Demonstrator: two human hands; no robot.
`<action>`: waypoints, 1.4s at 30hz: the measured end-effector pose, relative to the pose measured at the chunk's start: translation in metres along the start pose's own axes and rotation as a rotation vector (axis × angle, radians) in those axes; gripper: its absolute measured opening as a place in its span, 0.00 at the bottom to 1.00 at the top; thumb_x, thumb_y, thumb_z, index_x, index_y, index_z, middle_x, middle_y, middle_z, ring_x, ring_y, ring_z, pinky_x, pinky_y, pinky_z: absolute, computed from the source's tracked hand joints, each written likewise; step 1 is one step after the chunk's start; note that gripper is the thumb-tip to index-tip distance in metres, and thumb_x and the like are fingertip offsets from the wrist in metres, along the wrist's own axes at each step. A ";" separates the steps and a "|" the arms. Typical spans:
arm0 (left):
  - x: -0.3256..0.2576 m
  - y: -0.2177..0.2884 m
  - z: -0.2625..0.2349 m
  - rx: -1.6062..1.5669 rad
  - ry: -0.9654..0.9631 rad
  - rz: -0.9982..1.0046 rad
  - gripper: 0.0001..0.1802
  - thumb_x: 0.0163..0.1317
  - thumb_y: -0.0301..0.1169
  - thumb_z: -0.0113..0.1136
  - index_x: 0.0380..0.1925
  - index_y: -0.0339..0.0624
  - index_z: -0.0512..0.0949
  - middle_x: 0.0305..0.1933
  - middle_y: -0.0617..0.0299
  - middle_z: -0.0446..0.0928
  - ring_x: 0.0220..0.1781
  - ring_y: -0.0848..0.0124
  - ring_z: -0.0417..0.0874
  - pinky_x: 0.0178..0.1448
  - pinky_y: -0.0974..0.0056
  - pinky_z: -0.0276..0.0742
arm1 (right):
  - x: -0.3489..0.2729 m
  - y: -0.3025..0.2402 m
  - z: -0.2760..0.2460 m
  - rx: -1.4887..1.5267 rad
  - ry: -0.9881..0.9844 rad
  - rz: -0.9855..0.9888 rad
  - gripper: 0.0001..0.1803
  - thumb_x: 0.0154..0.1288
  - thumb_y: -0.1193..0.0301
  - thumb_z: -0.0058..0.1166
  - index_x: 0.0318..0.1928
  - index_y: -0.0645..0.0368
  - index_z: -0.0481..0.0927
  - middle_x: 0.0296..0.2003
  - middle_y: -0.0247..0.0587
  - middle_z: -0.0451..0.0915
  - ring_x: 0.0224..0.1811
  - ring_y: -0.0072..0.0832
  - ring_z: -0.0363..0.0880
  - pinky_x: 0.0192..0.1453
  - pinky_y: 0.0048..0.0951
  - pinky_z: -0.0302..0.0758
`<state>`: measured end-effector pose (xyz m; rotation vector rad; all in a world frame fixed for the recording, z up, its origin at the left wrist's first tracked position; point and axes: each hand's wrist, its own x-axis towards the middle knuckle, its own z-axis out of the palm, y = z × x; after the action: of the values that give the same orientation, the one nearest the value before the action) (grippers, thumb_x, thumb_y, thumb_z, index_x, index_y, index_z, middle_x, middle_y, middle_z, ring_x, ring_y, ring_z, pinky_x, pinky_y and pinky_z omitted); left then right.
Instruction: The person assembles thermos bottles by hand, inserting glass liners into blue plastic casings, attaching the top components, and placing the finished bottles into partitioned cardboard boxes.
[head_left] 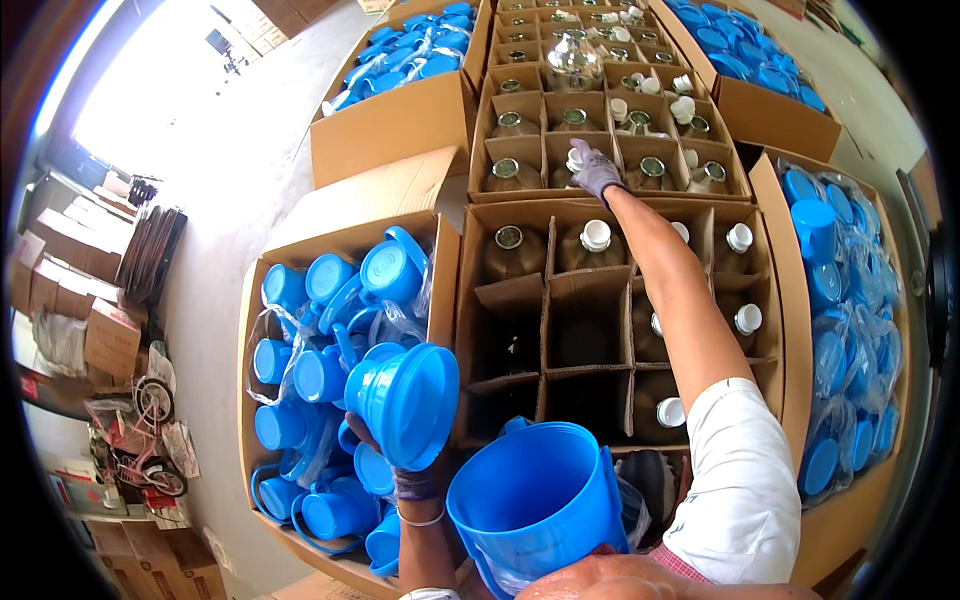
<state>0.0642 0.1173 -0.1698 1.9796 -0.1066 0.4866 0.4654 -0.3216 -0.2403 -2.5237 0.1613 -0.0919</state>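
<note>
My right hand [599, 174], in a greyish-purple glove, reaches forward with its fingers bent narrow about a white cap [574, 158]. The cap lies at the left edge of those fingers, in the near row of the far divided carton [610, 205], second compartment from the left. I cannot tell whether it sits on a bottle or is held just clear of one. The bottles around it stand upright, their long axes running down into the carton. My right hand is the nearer one; my left is well apart, lower and to the left.

My left hand [413, 483], gloved too, grips a blue stepped plastic piece [420, 405], which hides most of the fingers. Its axis lies tilted, wide rim to the right, narrower end to the left.

Under my right forearm is the near divided carton [466, 325], holding an uncapped glass bottle [509, 239] at far left, a white-capped bottle [596, 236] beside it and more along the right side. Close to my body stands a big blue bucket [590, 520]. Left of the near carton is a carton of blue jugs [390, 272]; to the right, a carton of blue plastic ware [822, 270] partly under clear wrap.
</note>
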 end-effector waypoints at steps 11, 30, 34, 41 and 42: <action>-0.002 -0.013 -0.005 -0.324 0.007 0.167 0.47 0.68 0.47 0.59 0.74 0.82 0.35 0.79 0.58 0.47 0.74 0.55 0.63 0.74 0.45 0.65 | -0.045 -0.132 -0.178 0.595 0.424 -0.358 0.34 0.62 0.67 0.65 0.67 0.45 0.67 0.51 0.46 0.80 0.49 0.31 0.83 0.50 0.25 0.84; 0.000 0.075 -0.021 -0.451 0.175 0.183 0.37 0.74 0.48 0.48 0.76 0.70 0.42 0.75 0.54 0.59 0.73 0.59 0.66 0.73 0.50 0.68 | -0.277 -0.232 -0.254 0.973 0.120 -0.669 0.37 0.59 0.69 0.71 0.66 0.59 0.65 0.48 0.33 0.77 0.45 0.20 0.77 0.49 0.23 0.78; 0.018 0.126 -0.023 -1.584 -0.248 -0.241 0.36 0.72 0.58 0.45 0.75 0.62 0.50 0.73 0.54 0.63 0.71 0.58 0.68 0.73 0.52 0.68 | -0.308 -0.219 -0.247 0.822 -0.089 -0.641 0.30 0.68 0.69 0.61 0.67 0.53 0.66 0.49 0.37 0.76 0.45 0.21 0.79 0.47 0.21 0.81; 0.055 0.159 -0.004 -1.259 -0.035 -0.201 0.41 0.69 0.64 0.44 0.71 0.51 0.59 0.69 0.53 0.68 0.68 0.58 0.72 0.70 0.52 0.71 | -0.330 -0.225 -0.214 0.779 0.036 -0.779 0.46 0.55 0.63 0.73 0.69 0.61 0.61 0.58 0.44 0.74 0.60 0.28 0.75 0.67 0.30 0.75; 0.065 0.171 -0.002 -1.203 -0.029 -0.138 0.40 0.68 0.64 0.46 0.70 0.48 0.61 0.69 0.53 0.69 0.67 0.59 0.73 0.69 0.54 0.72 | -0.329 -0.228 -0.208 0.720 0.124 -0.800 0.48 0.53 0.63 0.75 0.69 0.63 0.61 0.60 0.46 0.73 0.62 0.30 0.73 0.69 0.31 0.72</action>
<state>0.0743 0.0515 0.0009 0.8041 -0.2169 0.1995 0.1401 -0.2100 0.0509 -1.7222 -0.7151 -0.5204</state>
